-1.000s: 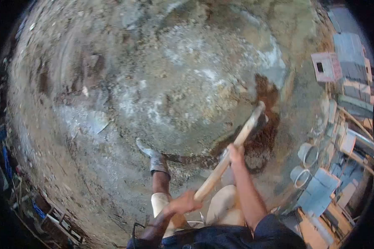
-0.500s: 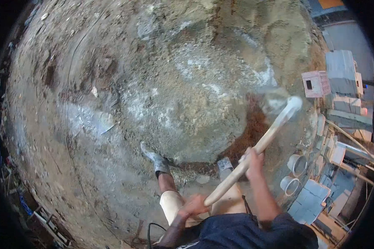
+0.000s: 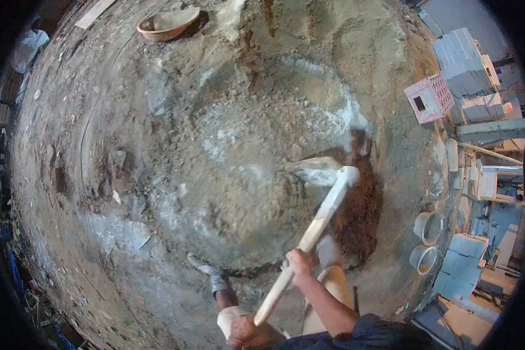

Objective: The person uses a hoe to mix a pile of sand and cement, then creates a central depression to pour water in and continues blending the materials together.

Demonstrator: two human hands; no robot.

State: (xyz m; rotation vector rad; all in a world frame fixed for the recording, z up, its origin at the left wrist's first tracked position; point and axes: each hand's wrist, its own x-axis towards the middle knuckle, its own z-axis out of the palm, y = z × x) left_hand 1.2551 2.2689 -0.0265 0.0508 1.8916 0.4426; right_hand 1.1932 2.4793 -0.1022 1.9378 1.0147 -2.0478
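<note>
A long-handled hoe [image 3: 324,216] slants across in front of me, its pale wooden handle running from my lap up to the right. My left hand [image 3: 243,331] is closed round the butt end, low by my thigh. Higher on the handle, my right hand [image 3: 299,265] wraps it with bent fingers. The hoe's dusty blade [image 3: 316,174] points left from the head and overlaps the right side of a low mound of sandy grey-brown mix [image 3: 245,198]. Darker reddish ground [image 3: 361,216] shows right of the handle. My boots stand at the mound's near edge.
A shallow brown basin [image 3: 168,24] sits at the far edge. On the right are a pink crate [image 3: 430,98], two pale buckets [image 3: 429,228] and stacks of grey blocks [image 3: 462,61] with planks. A flat grey-white sheet [image 3: 119,232] lies to the left.
The hoe's head has swung left and toward me onto the mound. Both hands have moved left and lower in view. The view has shifted, and the basin now shows.
</note>
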